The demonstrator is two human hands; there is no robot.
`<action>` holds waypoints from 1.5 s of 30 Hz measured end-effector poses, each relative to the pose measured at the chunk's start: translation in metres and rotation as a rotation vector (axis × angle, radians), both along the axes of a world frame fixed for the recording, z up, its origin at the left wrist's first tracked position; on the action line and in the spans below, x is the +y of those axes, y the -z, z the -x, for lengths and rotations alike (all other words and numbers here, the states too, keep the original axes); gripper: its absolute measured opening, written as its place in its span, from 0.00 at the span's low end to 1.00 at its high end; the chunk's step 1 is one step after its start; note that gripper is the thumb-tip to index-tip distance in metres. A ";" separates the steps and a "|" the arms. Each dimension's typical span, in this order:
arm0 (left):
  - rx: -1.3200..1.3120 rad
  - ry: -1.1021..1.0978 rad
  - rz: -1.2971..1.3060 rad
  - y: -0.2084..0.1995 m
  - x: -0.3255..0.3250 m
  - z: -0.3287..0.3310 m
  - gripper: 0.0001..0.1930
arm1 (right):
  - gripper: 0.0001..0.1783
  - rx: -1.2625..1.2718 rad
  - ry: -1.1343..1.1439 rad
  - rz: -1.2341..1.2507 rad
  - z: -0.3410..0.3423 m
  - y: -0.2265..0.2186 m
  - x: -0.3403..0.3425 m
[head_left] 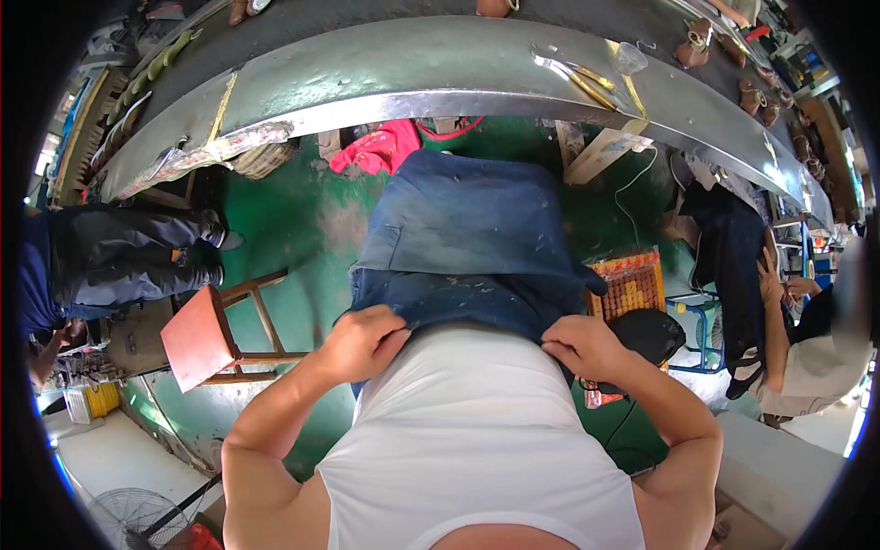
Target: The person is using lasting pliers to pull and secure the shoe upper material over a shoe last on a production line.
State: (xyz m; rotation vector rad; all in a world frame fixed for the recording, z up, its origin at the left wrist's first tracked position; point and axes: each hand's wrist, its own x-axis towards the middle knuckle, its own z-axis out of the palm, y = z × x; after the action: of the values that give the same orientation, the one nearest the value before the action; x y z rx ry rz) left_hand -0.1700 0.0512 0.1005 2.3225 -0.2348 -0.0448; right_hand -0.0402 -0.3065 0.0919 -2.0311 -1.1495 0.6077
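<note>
A dark blue apron (467, 215) hangs down in front of me from my waist, its cloth dotted with pale bits. My left hand (367, 341) is closed on the apron's upper edge at the left of my waist, fingers curled in. On the other side, my right hand (582, 346) pinches the same edge at the right. Between the two hands the cloth lies bunched against my white sleeveless top (467, 412). The fingertips of both hands are partly hidden.
A metal-edged workbench (412, 69) curves across ahead, with pliers (577, 75) and brown shoes (694, 43). Left stands a reddish stool (197, 339); a person's legs (137, 257) are beyond. Right are a beaded seat (632, 284), a black cushion (647, 335) and another person (807, 357).
</note>
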 end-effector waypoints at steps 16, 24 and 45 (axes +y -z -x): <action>0.093 -0.139 -0.246 0.047 0.050 -0.031 0.24 | 0.22 -0.199 0.231 0.116 -0.029 0.005 -0.042; 0.430 -0.158 -0.408 0.113 0.082 -0.044 0.24 | 0.16 -0.382 0.013 0.479 -0.047 0.053 -0.033; 0.846 0.313 -0.310 -0.019 0.076 -0.067 0.25 | 0.17 0.150 -0.734 0.861 -0.092 0.036 -0.020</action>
State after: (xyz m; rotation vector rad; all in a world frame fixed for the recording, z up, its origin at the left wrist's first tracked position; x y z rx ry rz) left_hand -0.1026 0.1276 0.1190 2.3187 -0.1568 -1.2572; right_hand 0.0514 -0.3269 0.0554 -2.0932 -1.7327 1.8404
